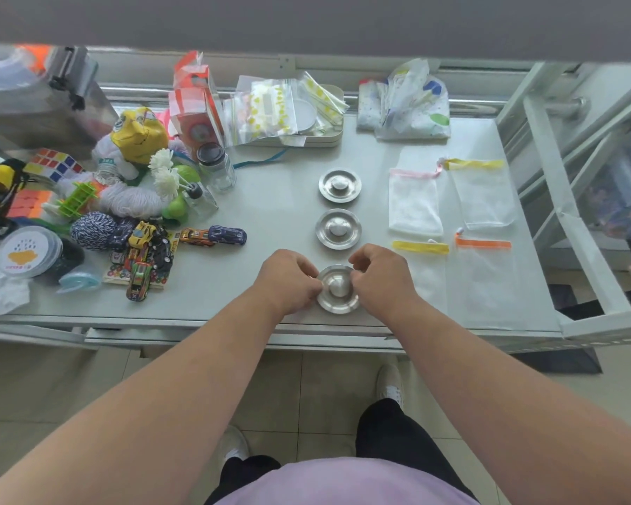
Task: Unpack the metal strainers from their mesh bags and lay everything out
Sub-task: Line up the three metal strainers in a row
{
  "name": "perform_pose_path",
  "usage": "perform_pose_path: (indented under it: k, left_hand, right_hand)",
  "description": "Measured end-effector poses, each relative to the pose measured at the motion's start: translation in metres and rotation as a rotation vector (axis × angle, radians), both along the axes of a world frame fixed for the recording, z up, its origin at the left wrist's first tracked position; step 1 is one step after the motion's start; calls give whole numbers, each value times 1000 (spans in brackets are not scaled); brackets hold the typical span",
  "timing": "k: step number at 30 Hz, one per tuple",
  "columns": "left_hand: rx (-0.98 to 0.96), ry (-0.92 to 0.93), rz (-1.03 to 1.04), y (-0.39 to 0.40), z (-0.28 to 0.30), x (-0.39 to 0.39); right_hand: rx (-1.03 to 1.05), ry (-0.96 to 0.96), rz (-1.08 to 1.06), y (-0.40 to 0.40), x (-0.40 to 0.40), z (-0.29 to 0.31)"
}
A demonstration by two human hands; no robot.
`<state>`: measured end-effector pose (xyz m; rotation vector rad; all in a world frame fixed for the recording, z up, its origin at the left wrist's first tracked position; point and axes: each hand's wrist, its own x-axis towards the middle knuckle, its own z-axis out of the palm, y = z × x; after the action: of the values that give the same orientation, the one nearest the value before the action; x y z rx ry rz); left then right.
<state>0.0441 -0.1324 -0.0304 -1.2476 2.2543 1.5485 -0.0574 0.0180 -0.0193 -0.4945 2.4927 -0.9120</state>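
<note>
Three round metal strainers lie in a column down the middle of the table: the far one, the middle one and the near one. My left hand pinches the near strainer's left rim and my right hand pinches its right rim as it rests on the table. To the right lie several flat mesh bags: a pink-topped one, a yellow-topped one, another yellow-topped one and an orange-topped one.
A pile of toys fills the left side: toy cars, puzzle cubes, yarn, a glass jar. Plastic zip bags on a tray and a printed bag sit at the back. The table's front edge is near.
</note>
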Motion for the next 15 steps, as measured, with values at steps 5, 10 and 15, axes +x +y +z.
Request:
perform_pose_path:
  k: [5, 10, 15]
  left_hand:
    - [38, 15, 27, 1, -1, 1]
    - [76, 27, 49, 1, 2, 2]
    - [97, 28, 46, 1, 1, 1]
  right_hand:
    - [-7, 13, 10, 1, 2, -2]
    - [-27, 6, 13, 6, 0, -1]
    - [-35, -9, 20, 8, -1, -2]
